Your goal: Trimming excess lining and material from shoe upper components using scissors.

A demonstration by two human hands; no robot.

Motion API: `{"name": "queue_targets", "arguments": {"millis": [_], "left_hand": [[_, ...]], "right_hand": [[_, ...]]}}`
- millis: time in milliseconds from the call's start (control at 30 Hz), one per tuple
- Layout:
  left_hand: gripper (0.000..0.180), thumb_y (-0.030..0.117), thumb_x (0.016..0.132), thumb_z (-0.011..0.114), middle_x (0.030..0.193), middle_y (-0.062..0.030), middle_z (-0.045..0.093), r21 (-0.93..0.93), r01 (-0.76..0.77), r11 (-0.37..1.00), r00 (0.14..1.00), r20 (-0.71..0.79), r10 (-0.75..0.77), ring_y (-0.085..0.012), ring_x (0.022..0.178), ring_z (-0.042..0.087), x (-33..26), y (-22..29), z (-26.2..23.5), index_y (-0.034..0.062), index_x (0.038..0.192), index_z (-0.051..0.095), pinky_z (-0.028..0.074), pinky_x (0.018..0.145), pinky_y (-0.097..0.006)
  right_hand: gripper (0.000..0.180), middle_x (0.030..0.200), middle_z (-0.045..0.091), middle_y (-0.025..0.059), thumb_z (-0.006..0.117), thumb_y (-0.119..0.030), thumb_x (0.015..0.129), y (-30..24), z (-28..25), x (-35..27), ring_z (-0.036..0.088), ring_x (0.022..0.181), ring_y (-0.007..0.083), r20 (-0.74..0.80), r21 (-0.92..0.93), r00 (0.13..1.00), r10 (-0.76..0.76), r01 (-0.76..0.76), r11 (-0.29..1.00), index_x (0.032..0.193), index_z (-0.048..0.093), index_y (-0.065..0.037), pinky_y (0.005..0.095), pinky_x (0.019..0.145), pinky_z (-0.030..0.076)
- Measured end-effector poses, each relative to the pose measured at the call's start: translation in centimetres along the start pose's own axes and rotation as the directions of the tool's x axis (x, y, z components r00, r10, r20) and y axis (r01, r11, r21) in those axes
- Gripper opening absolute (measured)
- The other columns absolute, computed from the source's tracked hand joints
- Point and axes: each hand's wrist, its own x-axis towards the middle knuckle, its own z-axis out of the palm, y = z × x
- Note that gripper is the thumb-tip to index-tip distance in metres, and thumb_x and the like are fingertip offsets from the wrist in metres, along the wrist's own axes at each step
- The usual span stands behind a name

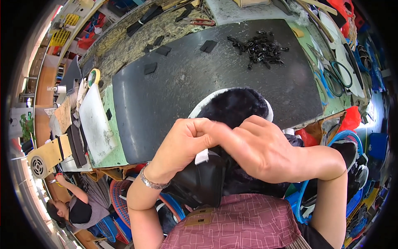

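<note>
I'm seeing both hands, left hand (188,139) and right hand (265,151), fingers pinching the soft black fur-lined boot (224,166) at its floppy collar; I'd grip there

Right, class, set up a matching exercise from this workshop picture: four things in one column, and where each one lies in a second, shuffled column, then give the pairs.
Things:
1. Black fur-lined boot
2. Pile of small black clips
3. Green-handled scissors
4. Roll of tape

Places:
A. At the far left edge of the bench
B. Far side of the dark mat, toward the right
C. Right end of the bench, off the mat
D. Gripped by the left hand and the right hand

Pairs: 1-D, 2-B, 3-C, 4-A
</note>
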Motion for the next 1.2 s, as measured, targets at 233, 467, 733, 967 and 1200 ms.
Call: {"name": "queue_targets", "arguments": {"millis": [233,467,733,967,1200], "left_hand": [[0.014,0.011,0.085,0.061,0.078,0.0005,0.061,0.061,-0.033,0.998,0.994,-0.106,0.039,-0.0029,0.072,0.053,-0.5,-0.6,0.8,-0.0026,0.085,0.061,0.044,0.062,-0.018],[0.016,0.014,0.087,0.059,0.072,0.0029,0.058,0.045,-0.028,0.999,0.991,-0.128,0.034,-0.0014,0.066,0.048,-0.2,-0.6,1.1,-0.0003,0.081,0.06,0.04,0.058,-0.017],[0.015,0.012,0.084,0.061,0.06,0.0055,0.051,0.262,-0.061,0.963,0.972,-0.205,0.117,-0.0003,0.056,0.042,-0.2,-1.4,1.7,-0.0005,0.075,0.059,0.034,0.048,-0.019],[0.017,0.015,0.083,0.063,0.059,0.0058,0.05,0.314,-0.091,0.945,0.969,-0.19,0.156,-0.0001,0.054,0.037,0.7,-1.6,1.7,0.0,0.076,0.06,0.03,0.046,-0.018],[0.017,0.014,0.084,0.063,0.059,0.0063,0.049,0.297,-0.074,0.952,0.962,-0.23,0.147,0.0001,0.054,0.037,0.7,-1.6,1.6,0.0003,0.076,0.06,0.029,0.046,-0.018]], "right_hand": [[0.046,0.073,0.061,0.0089,0.068,0.003,0.063,0.3,0.2,0.3,0.061,0.063,0.0236,-0.096,0.053,0.993,0.075,-0.07,0.996,0.106,0.052,0.004,0.033,0.056,0.046],[0.036,0.077,0.058,0.0068,0.063,-0.002,0.062,0.3,0.1,-0.8,0.059,0.062,0.0201,-0.13,0.03,0.988,-0.085,0.09,0.996,0.097,0.058,0.0,0.0321,0.057,0.048],[0.032,0.081,0.06,0.0093,0.077,-0.022,0.066,5.1,-4.8,-6.3,0.059,0.071,0.02,-0.209,0.279,0.947,0.245,-0.182,0.943,0.084,0.06,-0.002,0.0307,0.064,0.047],[0.022,0.078,0.057,0.0056,0.072,-0.007,0.062,3.2,-4.7,-8.1,0.057,0.068,0.0215,0.031,0.047,0.99,0.14,-0.142,0.989,0.082,0.061,-0.006,0.0312,0.057,0.047],[0.018,0.084,0.054,0.0056,0.066,-0.006,0.063,3.4,-2.6,-7.3,0.056,0.071,0.0185,0.184,-0.369,0.955,-0.231,0.285,0.885,0.079,0.06,-0.005,0.0313,0.062,0.047]]}}
